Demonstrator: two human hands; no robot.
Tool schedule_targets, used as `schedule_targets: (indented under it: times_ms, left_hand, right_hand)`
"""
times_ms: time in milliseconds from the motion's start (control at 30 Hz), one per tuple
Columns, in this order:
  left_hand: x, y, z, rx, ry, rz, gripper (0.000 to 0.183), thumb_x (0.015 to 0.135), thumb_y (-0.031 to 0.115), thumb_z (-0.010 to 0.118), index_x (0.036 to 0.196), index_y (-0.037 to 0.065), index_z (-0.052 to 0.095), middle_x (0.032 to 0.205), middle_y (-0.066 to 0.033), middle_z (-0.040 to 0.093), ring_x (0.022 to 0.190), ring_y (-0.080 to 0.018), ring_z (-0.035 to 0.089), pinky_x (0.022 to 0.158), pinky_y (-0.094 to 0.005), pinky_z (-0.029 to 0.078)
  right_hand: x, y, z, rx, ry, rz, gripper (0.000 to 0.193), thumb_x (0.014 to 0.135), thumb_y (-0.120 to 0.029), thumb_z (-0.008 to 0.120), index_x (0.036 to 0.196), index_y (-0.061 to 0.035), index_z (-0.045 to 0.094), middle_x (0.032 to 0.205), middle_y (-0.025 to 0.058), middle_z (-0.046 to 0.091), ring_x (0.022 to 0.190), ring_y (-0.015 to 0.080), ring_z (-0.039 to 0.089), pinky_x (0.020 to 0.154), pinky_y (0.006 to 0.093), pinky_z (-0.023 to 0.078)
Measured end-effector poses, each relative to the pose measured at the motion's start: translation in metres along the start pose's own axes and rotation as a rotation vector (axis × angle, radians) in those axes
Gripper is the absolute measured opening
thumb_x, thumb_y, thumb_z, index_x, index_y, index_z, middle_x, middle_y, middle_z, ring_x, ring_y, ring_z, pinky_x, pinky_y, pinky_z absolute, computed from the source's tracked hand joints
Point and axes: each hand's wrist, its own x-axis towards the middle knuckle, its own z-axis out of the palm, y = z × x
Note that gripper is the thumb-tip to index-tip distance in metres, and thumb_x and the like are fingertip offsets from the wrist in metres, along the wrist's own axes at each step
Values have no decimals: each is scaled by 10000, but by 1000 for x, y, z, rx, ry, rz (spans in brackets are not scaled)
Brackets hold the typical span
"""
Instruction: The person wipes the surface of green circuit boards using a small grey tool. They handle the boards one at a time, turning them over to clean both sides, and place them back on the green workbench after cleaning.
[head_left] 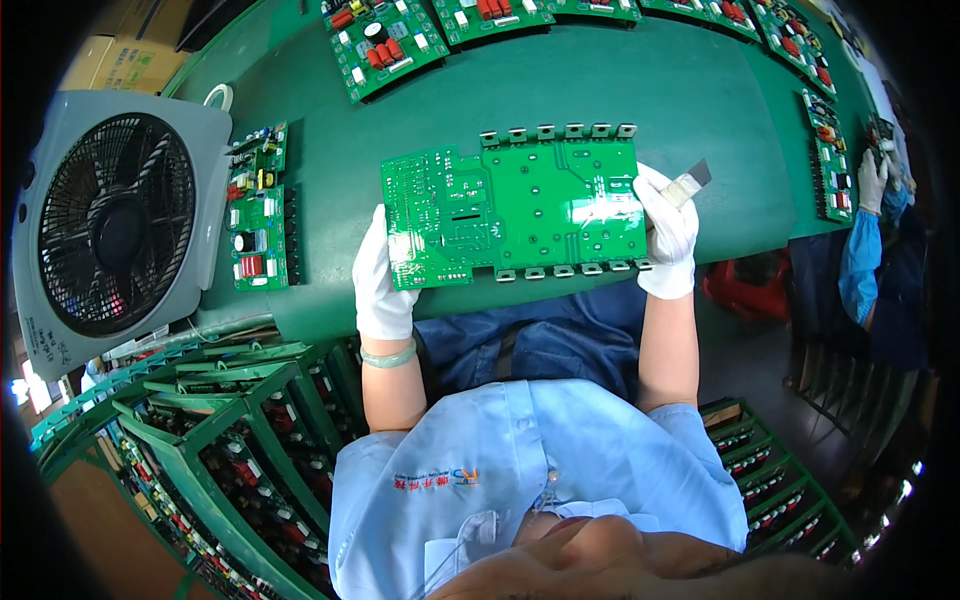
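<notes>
A green circuit board [560, 210] is held up between my hands over the near edge of the table, its solder side showing. Rows of metal-tabbed parts stick out along its top and bottom edges. My left hand [382, 285], in a white glove, is closed on the board's left end, with fingers partly hidden behind it. Gloved in white too, my right hand [668, 235] grips the right end. A short flat strip [686, 188], pale with a dark grey tip, juts out from between the right thumb and fingers; its kind is unclear.
Populated circuit boards [385, 50] line the far side of the green table [700, 120]; more boards [262, 235] lie at left beside a grey box fan [125, 220]. Green racks [240, 420] full of boards flank me. At far right, a co-worker's gloved hand [872, 183] shows.
</notes>
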Motion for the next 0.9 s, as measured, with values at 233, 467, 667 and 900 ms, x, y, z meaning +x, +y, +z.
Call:
schedule_targets:
  times_ms: [233,467,667,900]
  left_hand:
    - [12,5,-10,-85,-58,-188,428,1046,339,390,1199,-14,579,1028,-114,679,827,-149,684,604,-248,565]
    - [3,-3,-10,478,0,99,388,1048,206,407,1325,-59,467,1171,-130,641,969,-144,638,851,-276,532]
    - [6,-2,-23,-74,116,-206,397,1040,293,422,1294,0,509,1130,-115,646,902,-171,642,760,-292,522]
    - [11,-4,-15,-241,39,-224,458,1047,352,377,1327,13,507,1266,-117,605,1081,-213,618,896,-362,529]
  right_hand:
    - [1,-1,0,-111,29,21,342,912,-104,600,1193,91,616,875,62,686,600,57,569,503,196,376]
    - [2,7,-5,-87,29,-73,321,925,-90,581,1182,98,618,905,77,691,639,75,596,527,204,409]
    - [2,4,-7,-61,-14,-50,303,933,-82,564,1166,102,622,930,96,698,723,108,643,604,221,478]
    - [0,-1,-2,-102,2,-44,273,911,-89,601,1121,78,651,931,89,699,790,117,659,683,236,505]
